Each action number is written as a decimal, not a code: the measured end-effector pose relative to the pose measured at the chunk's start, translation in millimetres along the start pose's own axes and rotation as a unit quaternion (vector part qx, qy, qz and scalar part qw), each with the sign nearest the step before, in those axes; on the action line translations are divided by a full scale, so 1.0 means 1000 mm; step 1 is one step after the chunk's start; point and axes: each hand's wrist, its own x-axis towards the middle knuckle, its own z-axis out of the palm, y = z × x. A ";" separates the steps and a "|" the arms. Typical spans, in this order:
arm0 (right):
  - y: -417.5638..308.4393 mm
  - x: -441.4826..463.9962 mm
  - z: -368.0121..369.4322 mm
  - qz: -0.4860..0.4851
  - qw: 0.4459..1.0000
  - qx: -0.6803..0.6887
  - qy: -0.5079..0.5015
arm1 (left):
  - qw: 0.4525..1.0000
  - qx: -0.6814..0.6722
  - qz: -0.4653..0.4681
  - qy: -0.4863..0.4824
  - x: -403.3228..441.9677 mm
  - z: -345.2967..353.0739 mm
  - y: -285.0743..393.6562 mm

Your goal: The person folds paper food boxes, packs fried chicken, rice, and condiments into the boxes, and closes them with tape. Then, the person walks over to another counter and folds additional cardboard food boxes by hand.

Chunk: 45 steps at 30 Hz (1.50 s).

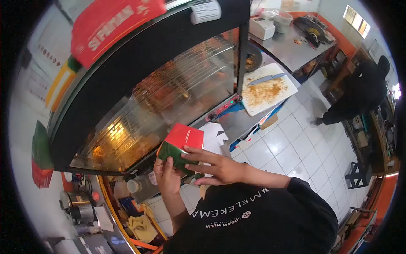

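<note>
A red and green cardboard food box [182, 135] is between my two hands, in front of the glass display warmer. My left hand [168, 175] grips its lower left side, the thumb pressed on the green face. My right hand [213, 165] lies across the green side from the right, its fingers fairly straight against the cardboard. Part of the box is hidden under the right hand's fingers. Just behind the box lies a white cut paper piece [215, 134] with pointed edges.
The glass display warmer [169, 84] holds fried food on racks. To its right, a white cutting board [270, 95] carries a knife [267, 79] and brown crumbs. A person in dark clothes [363, 89] stands at the far right. A dark stool [357, 175] is on the tiled floor.
</note>
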 end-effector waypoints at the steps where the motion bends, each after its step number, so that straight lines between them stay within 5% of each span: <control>1: 0.001 -0.004 -0.015 0.001 1.000 0.005 -0.006 | 1.000 -0.001 0.012 -0.003 0.002 0.011 -0.001; 11: 0.021 -0.050 -0.111 -0.015 0.994 -0.087 -0.069 | 0.991 0.002 0.039 0.130 0.009 0.136 -0.060; 20: 0.068 -0.094 -0.126 0.096 0.973 -0.078 0.195 | 0.990 0.121 0.041 0.055 0.012 0.204 -0.130; 23: 0.069 -0.105 -0.148 0.185 0.956 -0.018 0.228 | 0.899 0.434 0.047 -0.041 0.011 0.209 -0.136; 25: 0.078 -0.121 -0.161 0.278 0.944 0.065 0.164 | 0.900 0.407 0.135 -0.070 0.012 0.226 -0.152; 27: 0.093 -0.144 -0.182 0.258 0.956 0.121 0.068 | 0.749 0.630 0.073 -0.192 0.008 0.224 -0.141; 29: 0.096 -0.166 -0.195 0.347 0.889 0.294 0.054 | 0.629 0.695 0.122 -0.328 0.007 0.201 -0.160; 30: 0.101 -0.178 -0.199 0.394 0.843 0.356 0.083 | 0.653 0.672 0.066 -0.343 0.001 0.209 -0.160; 33: 0.127 -0.204 -0.184 0.547 0.699 0.396 0.234 | 0.524 0.743 0.201 -0.364 0.006 0.178 -0.203; 35: 0.151 -0.230 -0.170 0.586 0.610 0.457 0.275 | 0.550 0.741 0.260 -0.283 0.007 0.177 -0.210; 36: 0.166 -0.243 -0.160 0.600 0.570 0.488 0.276 | 0.623 0.691 0.271 -0.245 0.007 0.167 -0.215; 39: 0.202 -0.262 -0.130 0.604 0.475 0.579 0.275 | 0.723 0.683 0.038 -0.094 -0.010 0.140 -0.215; 40: 0.211 -0.266 -0.118 0.595 0.451 0.598 0.291 | 0.700 0.711 0.020 -0.062 -0.015 0.117 -0.234; 43: 0.265 -0.295 -0.066 0.564 0.494 0.592 0.297 | 0.582 0.807 -0.103 -0.013 -0.028 0.079 -0.287; 45: 0.274 -0.283 -0.053 0.582 0.500 0.570 0.295 | 0.619 0.784 -0.048 -0.001 -0.032 0.029 -0.333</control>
